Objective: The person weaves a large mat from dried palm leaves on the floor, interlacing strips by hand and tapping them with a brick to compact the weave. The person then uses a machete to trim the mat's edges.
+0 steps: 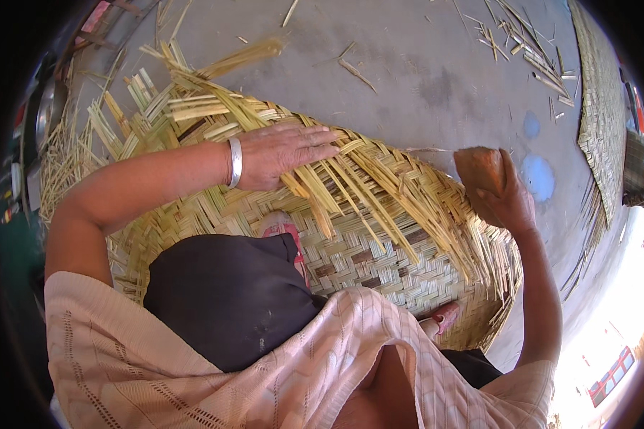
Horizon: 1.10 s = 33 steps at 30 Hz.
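Beneath me lies a woven reed mat (379, 268), its far edge bent over with loose strip ends folded inward. My left hand (283, 154) presses flat on that edge, fingers stretched out over the folded reed strips (350, 193). A silver bangle is on the left wrist. To the right, my right hand (508, 196) is wrapped round a reddish-brown stone or piece of brick (479, 175), held up by the mat's far right edge. Whether the stone touches the mat, I cannot tell. Unwoven strips (150, 100) stick out beyond the mat at the far left.
The grey floor (408, 64) bears scattered reed scraps (537, 57) at the far right and two pale blue stains (538, 177). Another woven mat (599, 107) lies along the right side. My shoes (445, 316) rest on the mat.
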Motion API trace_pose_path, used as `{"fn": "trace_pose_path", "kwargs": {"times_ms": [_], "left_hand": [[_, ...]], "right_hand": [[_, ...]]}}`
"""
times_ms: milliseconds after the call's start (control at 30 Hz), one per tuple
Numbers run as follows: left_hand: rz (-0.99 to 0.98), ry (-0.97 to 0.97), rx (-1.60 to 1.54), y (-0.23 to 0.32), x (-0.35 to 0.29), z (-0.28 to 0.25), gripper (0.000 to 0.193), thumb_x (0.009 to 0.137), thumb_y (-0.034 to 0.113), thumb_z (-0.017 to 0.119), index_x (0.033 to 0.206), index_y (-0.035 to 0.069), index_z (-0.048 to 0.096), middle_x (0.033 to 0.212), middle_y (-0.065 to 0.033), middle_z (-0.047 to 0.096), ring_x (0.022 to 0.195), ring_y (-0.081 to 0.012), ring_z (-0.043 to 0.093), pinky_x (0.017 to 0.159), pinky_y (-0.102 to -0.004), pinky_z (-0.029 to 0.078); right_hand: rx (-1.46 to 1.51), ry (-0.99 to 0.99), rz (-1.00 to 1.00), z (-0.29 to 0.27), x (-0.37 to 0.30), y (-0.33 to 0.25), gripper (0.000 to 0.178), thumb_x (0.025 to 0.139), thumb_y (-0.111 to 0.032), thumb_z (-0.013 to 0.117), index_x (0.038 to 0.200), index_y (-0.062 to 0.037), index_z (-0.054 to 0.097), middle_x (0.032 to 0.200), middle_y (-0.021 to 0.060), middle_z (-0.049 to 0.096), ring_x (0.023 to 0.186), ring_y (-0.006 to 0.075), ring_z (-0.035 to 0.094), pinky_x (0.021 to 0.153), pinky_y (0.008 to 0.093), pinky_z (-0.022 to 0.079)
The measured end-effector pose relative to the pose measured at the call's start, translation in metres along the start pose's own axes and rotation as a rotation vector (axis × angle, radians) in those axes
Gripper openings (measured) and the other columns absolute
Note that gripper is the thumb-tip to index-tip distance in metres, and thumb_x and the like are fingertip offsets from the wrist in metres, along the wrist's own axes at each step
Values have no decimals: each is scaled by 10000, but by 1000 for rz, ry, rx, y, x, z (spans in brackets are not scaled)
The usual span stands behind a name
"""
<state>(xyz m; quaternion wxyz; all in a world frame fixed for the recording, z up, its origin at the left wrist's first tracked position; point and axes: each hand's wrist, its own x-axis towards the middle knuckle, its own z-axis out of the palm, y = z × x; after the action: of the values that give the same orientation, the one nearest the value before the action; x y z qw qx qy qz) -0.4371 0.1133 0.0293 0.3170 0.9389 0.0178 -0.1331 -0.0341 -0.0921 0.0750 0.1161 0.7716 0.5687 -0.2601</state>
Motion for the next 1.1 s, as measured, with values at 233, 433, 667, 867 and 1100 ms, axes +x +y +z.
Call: {"fn": "trace_pose_path", "kwargs": {"times_ms": [233, 433, 667, 867, 1100], "left_hand": [[32, 94, 2, -4, -7, 55, 1004, 689, 19, 679, 1576, 145, 227, 1642, -130, 201, 1512, -294, 215, 1227, -439, 204], [76, 63, 158, -36, -4, 106, 814, 809, 124, 581, 1561, 140, 272, 1636, -109, 232, 1512, -247, 223, 1222, -417, 220], [93, 57, 278, -48, -7, 118, 833, 794, 111, 582, 1561, 131, 259, 1648, -79, 202, 1528, -212, 169, 1235, -388, 182], [97, 142, 199, -48, -7, 123, 775, 854, 76, 554, 1561, 179, 256, 1639, -61, 229, 1516, -220, 206, 1230, -399, 219], [85, 86, 223, -47, -6, 126, 757, 844, 67, 537, 1551, 153, 277, 1640, -61, 229, 1516, -224, 204, 1233, -407, 207]], "right_hand": [[31, 162, -397, 14, 20, -95, 859, 779, -340, 781, 1501, -212, 335, 1017, 107, 612, 887, 295, 671, 791, 425, 560], [-141, 277, -523, 64, 23, -126, 724, 788, -234, 727, 1438, -237, 408, 914, 69, 589, 844, 265, 652, 679, 407, 532], [36, 280, -433, 35, 23, -133, 739, 770, -269, 777, 1438, -244, 461, 914, 65, 587, 846, 286, 642, 712, 426, 556], [373, 652, -467, -48, 13, -152, 866, 732, -166, 843, 1483, -152, 413, 1113, 113, 617, 970, 300, 656, 808, 390, 563], [-113, 397, -392, 31, 61, -201, 777, 758, -248, 776, 1453, -271, 427, 919, 77, 608, 812, 261, 646, 683, 401, 544]]}}
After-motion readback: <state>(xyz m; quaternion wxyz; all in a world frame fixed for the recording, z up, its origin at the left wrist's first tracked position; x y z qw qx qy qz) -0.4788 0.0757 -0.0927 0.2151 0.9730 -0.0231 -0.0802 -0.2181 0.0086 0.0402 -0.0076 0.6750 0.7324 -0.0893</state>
